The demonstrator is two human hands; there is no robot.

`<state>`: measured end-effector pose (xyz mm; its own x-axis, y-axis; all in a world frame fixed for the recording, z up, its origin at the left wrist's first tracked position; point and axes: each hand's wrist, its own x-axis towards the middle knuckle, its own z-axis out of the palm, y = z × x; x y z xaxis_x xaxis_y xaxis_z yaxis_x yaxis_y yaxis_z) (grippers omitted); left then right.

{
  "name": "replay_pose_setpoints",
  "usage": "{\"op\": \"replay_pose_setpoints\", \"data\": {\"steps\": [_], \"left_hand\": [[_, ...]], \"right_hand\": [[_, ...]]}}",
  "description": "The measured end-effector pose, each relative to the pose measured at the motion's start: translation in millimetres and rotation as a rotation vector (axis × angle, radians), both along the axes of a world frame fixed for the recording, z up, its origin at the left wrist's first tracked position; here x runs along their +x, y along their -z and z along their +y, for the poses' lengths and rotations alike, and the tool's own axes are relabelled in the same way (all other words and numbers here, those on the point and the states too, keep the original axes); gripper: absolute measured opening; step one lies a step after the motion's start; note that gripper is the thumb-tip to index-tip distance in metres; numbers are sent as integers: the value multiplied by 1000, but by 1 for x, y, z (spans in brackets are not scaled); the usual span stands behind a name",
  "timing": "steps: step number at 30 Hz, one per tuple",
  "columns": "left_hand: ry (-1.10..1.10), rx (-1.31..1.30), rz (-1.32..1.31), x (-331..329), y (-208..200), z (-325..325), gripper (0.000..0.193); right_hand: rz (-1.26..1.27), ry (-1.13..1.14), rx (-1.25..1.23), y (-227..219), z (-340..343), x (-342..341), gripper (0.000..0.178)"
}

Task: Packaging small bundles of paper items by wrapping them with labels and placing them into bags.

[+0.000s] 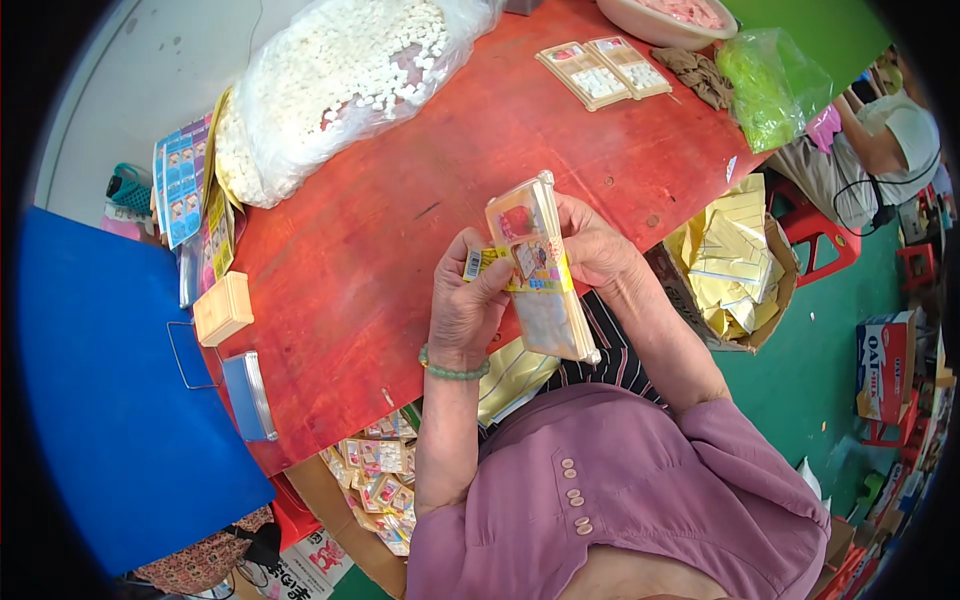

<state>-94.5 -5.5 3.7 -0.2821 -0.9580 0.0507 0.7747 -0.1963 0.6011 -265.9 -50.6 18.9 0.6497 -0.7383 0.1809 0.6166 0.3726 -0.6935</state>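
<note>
A stack of flat, clear-fronted packs [548,322] with a tan printed backing is held up over the red table. Around its middle runs a yellow printed paper band [541,277], one end of which sticks out to the left. My left hand [463,305] is closed on that loose end, thumb on top and fingertips partly hidden beneath. My right hand [597,243] grips the stack along its right side, thumb near the band and the other fingers behind. A green bead bracelet [455,373] circles my left wrist.
A clear bag of small white cubes [345,60] lies far left on the red table [400,250]. Two similar stacks [585,78] sit far right, near a bowl [660,28] and green plastic bag [768,85]. Boxes hold yellow papers [735,255] and packs [385,475]. Another person sits at right.
</note>
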Motion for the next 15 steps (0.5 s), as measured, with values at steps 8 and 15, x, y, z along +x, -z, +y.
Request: {"op": "replay_pose_setpoints", "data": {"steps": [8, 15], "left_hand": [[-62, 12, -66, -2, 1, -1, 18], [-65, -22, -114, -7, 0, -3, 18]], "right_hand": [[305, 306, -237, 2, 3, -32, 21], [421, 311, -245, -18, 16, -45, 7]]}}
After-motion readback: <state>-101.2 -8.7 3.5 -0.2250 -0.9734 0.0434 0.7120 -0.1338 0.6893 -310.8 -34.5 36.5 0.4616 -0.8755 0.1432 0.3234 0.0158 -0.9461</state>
